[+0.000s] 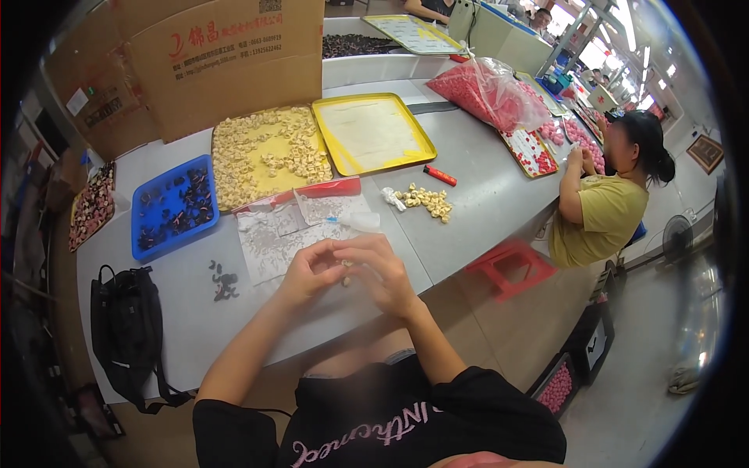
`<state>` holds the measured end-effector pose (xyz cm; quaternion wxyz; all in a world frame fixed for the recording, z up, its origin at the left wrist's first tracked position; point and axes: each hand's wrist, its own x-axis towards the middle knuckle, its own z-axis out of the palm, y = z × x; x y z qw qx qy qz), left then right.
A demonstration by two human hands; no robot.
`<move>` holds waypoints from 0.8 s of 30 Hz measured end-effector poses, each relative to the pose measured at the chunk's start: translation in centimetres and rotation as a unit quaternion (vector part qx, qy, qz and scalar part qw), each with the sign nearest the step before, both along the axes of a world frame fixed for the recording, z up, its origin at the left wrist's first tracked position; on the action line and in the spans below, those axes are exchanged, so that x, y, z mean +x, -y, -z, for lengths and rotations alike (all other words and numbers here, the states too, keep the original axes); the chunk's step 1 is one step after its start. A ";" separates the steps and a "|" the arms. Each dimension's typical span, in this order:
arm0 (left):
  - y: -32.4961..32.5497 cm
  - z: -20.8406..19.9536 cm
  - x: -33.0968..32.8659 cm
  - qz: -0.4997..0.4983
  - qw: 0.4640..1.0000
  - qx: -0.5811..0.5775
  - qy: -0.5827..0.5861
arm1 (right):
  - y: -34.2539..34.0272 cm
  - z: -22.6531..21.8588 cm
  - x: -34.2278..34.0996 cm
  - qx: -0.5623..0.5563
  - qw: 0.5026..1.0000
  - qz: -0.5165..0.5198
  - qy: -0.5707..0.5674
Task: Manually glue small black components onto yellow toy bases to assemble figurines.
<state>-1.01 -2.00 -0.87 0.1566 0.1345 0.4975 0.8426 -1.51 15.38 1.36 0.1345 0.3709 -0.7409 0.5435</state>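
My left hand [310, 273] and my right hand [378, 269] meet over the table's near edge, fingers bent and pinched together. Between the fingertips is a small cream-coloured piece [346, 278], partly hidden; I cannot tell which hand bears it. Just beyond them lies a white squeeze bottle [360, 221] with a blue tip, on a spotted paper sheet [261, 253]. A loose heap of cream pieces [427, 201] is to the right, beside a crumpled white tissue [392, 199]. Small dark pieces [225, 287] are scattered left of the sheet.
A blue tray [173, 232] of dark pieces and two yellow trays [331, 150] [234, 204] stand behind. A red cylinder [440, 175], a black bag [127, 331], a cardboard box [226, 70] and a bag of red pieces [488, 93] surround them. A co-worker [605, 207] sits at right near a red stool [511, 269].
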 end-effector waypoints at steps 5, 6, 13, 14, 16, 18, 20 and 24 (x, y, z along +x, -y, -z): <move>-0.1 0.7 0.0 -0.007 1.000 0.025 0.003 | 0.3 0.0 0.1 -0.002 1.000 -0.015 0.028; -0.2 0.6 0.0 -0.022 1.000 0.019 0.000 | 0.4 0.0 0.1 -0.007 1.000 -0.006 0.026; -0.6 -0.4 0.1 -0.201 0.942 -0.196 -0.184 | 0.2 2.0 -0.1 -0.131 0.976 0.030 0.169; -0.7 -0.6 0.1 -0.263 0.869 -0.307 -0.286 | 0.1 2.1 -0.1 -0.160 0.963 0.029 0.216; -1.1 -0.9 0.4 -0.306 0.840 -0.317 -0.317 | 0.3 1.6 0.3 -0.170 0.952 -0.001 0.255; -1.0 -0.6 0.5 -0.350 0.767 -0.346 -0.411 | 0.7 0.9 0.6 -0.181 0.938 -0.031 0.293; -1.1 -0.7 0.6 -0.354 0.763 -0.344 -0.418 | 0.6 0.5 0.7 -0.209 0.906 -0.073 0.361; -1.2 -0.7 0.7 -0.354 0.751 -0.346 -0.438 | 0.3 1.1 0.4 -0.229 0.896 -0.101 0.368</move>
